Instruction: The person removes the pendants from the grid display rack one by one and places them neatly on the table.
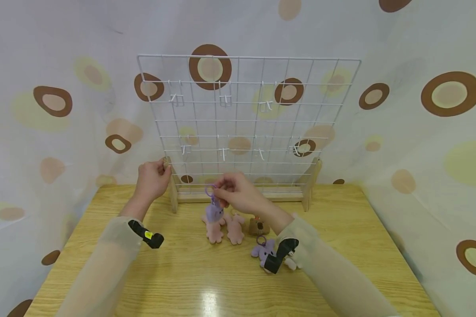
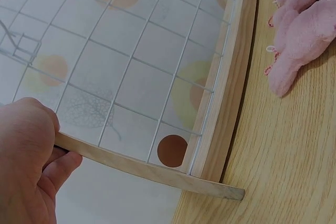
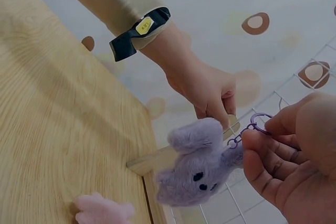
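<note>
My right hand (image 1: 239, 193) pinches the purple ring of a purple plush keychain (image 3: 197, 163), which dangles by its short chain in front of the rack's lower part. My left hand (image 1: 152, 178) grips the top of the left wooden upright (image 2: 131, 166) of the rack's stand. The white wire grid rack (image 1: 246, 119) leans back in that stand, with several white hooks (image 1: 224, 153) on it. Pink plush keychains (image 1: 235, 229) lie on the table just below the hanging one; one is partly covered by it in the head view.
A brown plush keychain (image 1: 258, 226) lies right of the pink ones. Nearer me, another purple plush keychain (image 1: 262, 253) and a whitish piece (image 1: 291, 263) are partly hidden by the right wrist camera. Patterned cloth (image 1: 400, 154) surrounds the wooden table (image 1: 174, 273).
</note>
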`<state>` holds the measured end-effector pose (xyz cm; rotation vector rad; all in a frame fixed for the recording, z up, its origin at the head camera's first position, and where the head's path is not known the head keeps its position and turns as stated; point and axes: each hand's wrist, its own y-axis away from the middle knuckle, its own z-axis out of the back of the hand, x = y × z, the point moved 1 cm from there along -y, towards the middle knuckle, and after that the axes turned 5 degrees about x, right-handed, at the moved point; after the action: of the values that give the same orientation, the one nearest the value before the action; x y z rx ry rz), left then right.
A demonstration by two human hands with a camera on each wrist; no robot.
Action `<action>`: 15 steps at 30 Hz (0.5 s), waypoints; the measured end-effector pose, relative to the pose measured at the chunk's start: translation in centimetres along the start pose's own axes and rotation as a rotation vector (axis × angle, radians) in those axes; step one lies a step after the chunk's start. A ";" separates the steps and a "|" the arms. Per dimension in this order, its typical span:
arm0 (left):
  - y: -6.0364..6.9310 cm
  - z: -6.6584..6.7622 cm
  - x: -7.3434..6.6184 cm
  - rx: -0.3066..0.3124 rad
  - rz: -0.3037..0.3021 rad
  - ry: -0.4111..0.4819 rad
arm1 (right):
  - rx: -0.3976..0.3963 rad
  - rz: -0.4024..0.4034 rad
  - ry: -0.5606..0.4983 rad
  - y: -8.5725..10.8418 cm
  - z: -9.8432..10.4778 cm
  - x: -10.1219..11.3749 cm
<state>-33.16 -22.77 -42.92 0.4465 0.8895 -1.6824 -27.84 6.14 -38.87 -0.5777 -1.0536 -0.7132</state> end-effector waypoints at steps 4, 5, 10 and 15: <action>-0.1 0.0 0.0 0.004 0.000 -0.002 | 0.033 -0.011 0.016 0.6 0.3 -0.3; -0.1 0.0 0.1 0.006 -0.001 0.000 | 0.043 -0.006 0.023 0.8 0.4 -0.3; 0.0 -0.1 0.0 0.008 0.003 0.009 | 0.101 0.043 0.074 1.7 0.7 -0.6; 0.0 -0.1 0.2 0.007 0.014 0.004 | 0.144 0.078 0.139 2.4 1.2 -0.9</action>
<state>-33.27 -22.82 -43.10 0.4597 0.8816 -1.6734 -26.97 8.79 -39.46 -0.4367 -0.9397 -0.5953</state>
